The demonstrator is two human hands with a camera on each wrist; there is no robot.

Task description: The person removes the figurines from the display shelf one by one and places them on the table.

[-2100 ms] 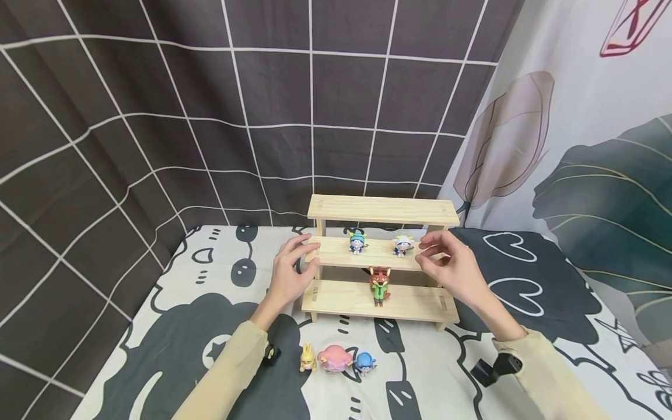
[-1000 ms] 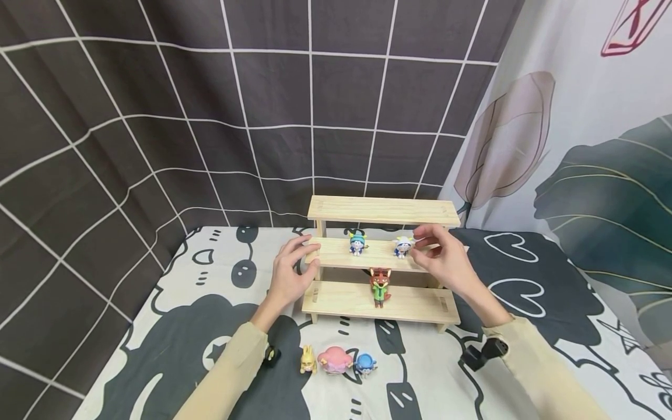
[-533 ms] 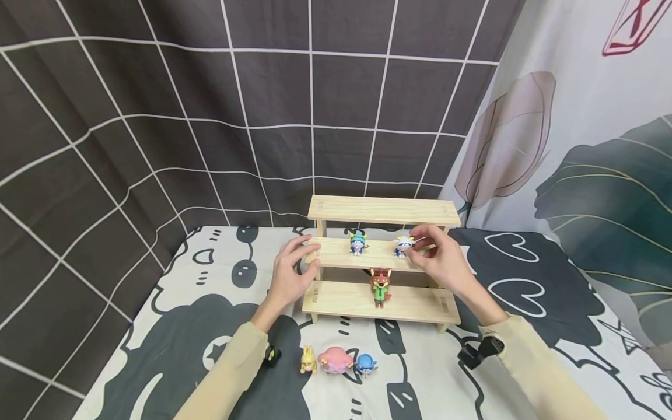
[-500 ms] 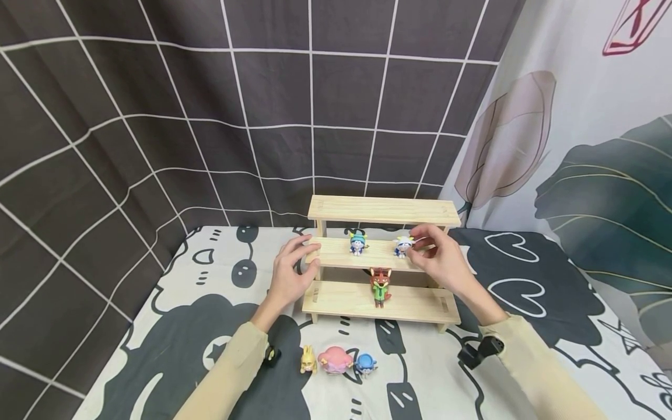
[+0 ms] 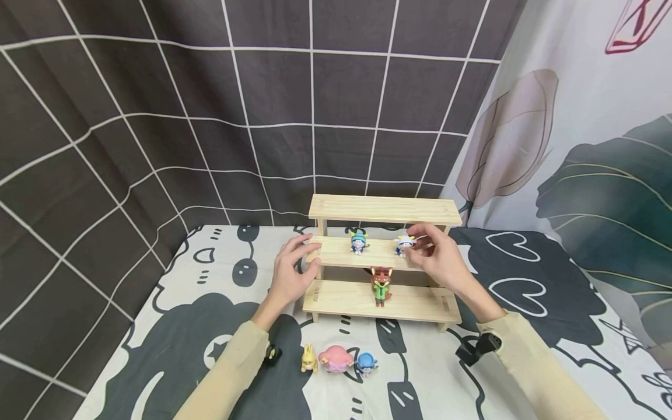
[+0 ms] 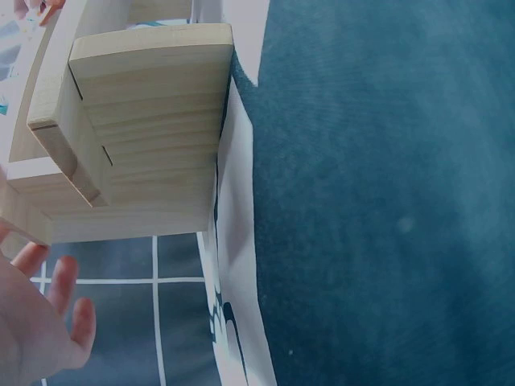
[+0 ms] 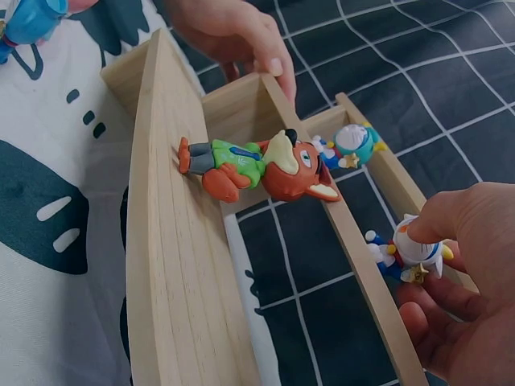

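On the middle board of a three-tier wooden display shelf (image 5: 382, 298), my right hand (image 5: 443, 256) pinches a small white-hatted figurine (image 7: 415, 244) with blue clothes. Thumb and fingers lie on both sides of its head in the right wrist view, and it stands upright at the board's right part. My left hand (image 5: 291, 269) grips the left end of that same board with fingers and thumb. Between the hands stands a similar figurine in a teal hat (image 5: 359, 242). A red fox figurine (image 5: 381, 287) in a green shirt stands on the lowest board.
In front of the shelf, a yellow rabbit figurine (image 5: 308, 359), a round pink figurine (image 5: 336, 359) and a blue-hatted figurine (image 5: 366, 363) sit in a row on the patterned cloth (image 5: 436, 379). A dark grid curtain (image 5: 273, 87) hangs behind.
My right hand has moved left from beside the white-hatted figurine and taken hold of it. My left hand stays at the shelf's left end.
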